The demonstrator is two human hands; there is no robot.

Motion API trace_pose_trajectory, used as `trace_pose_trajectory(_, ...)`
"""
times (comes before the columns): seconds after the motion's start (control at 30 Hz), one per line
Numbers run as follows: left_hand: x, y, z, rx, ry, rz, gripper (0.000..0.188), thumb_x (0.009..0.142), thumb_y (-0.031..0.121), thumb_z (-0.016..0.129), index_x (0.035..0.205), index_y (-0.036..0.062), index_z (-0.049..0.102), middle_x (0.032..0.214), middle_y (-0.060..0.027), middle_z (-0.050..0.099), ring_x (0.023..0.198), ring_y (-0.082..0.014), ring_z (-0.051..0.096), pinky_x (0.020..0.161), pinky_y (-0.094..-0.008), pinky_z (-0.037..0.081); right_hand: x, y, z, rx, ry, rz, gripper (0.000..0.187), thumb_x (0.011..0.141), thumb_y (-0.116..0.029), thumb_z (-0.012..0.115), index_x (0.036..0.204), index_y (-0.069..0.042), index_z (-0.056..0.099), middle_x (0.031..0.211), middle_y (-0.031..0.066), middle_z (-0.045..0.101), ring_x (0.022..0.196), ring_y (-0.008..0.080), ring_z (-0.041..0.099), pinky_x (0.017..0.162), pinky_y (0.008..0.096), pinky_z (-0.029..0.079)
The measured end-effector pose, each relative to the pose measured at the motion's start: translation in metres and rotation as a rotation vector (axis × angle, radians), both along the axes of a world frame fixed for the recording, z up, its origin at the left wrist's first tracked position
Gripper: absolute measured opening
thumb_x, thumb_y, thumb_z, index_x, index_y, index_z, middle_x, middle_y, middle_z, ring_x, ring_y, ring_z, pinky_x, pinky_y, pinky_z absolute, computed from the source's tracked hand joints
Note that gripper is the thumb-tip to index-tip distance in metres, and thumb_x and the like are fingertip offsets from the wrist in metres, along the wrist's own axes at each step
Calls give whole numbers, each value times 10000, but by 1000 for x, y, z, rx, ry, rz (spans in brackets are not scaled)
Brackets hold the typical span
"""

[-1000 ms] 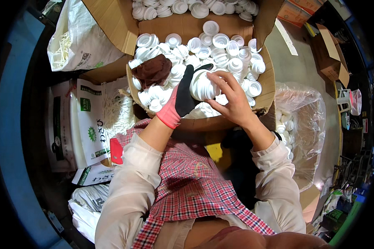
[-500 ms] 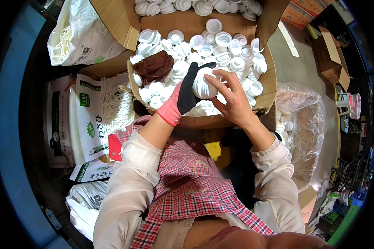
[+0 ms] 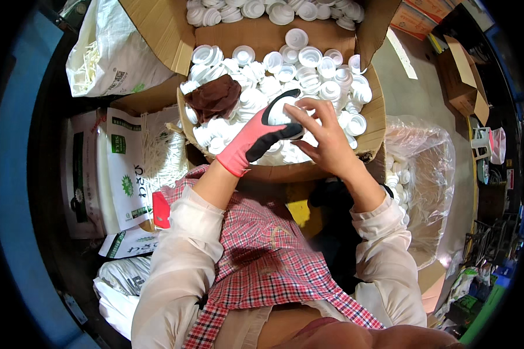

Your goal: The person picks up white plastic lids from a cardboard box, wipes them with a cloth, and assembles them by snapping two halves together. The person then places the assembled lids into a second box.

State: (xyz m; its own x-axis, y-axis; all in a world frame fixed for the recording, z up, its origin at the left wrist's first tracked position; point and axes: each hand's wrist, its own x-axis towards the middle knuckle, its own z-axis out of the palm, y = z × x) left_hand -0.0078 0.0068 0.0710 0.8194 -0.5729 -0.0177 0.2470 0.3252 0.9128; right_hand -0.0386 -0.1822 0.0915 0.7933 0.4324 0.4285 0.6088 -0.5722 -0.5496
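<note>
Gloved left hand [image 3: 256, 136] and bare right hand [image 3: 326, 139] jointly grasp one white cap [image 3: 282, 110]; cardboard box [image 3: 372, 125] of caps beneath.

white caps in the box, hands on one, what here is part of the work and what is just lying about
In the work:
left hand, gloved
right hand, bare
white cap held by both
cardboard box of caps

Lying about:
brown cloth
printed bags
clear plastic bag

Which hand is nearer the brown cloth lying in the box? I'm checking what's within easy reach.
Left. The gloved left hand sits just right of the brown cloth; the bare right hand is farther right, beyond the white cap both hold.
</note>
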Motion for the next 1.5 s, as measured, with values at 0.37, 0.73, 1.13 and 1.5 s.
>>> trace_pose_trajectory(0.37, 4, -4, -29, 381, -328, 212, 581, 750, 3, 703, 1289, -29, 486, 1181, -107, 600, 1047, -149, 565, 908, -297, 464, 20, -33, -24, 448, 475, -53, 666, 708, -189, 841, 1272, -48, 515, 1145, 75, 532, 1057, 192, 548, 901, 335, 496)
trace_pose_trajectory(0.73, -3, -6, -28, 562, -434, 325, 415, 809, 22, 641, 1205, -53, 540, 1037, -117, 650, 931, -133, 595, 834, -281, 479, 13, -23, -30, 452, 498, -101, 601, 747, -239, 817, 1215, -1, 525, 1066, 114, 622, 943, 186, 612, 861, 322, 496)
trace_pose_trajectory(1.13, -5, -9, -35, 369, -297, 372, 402, 807, 29, 668, 1183, -59, 557, 1023, -128, 657, 937, -147, 613, 839, -285, 482, 25, -22, -31, 726, 698, -48, 361, 883, -137, 682, 1196, 1, 566, 1046, 33, 626, 993, 109, 554, 879, 262, 432)
trace_pose_trajectory(1.5, 6, -1, -18, -107, 235, 114, 499, 973, 368, 537, 1192, -80, 534, 1128, -157, 611, 974, -300, 654, 789, -419, 608, 32, -33, -31, 1059, 1047, -22, 462, 990, -410, 494, 1159, 2, 618, 961, 54, 655, 878, 151, 626, 788, 335, 541)
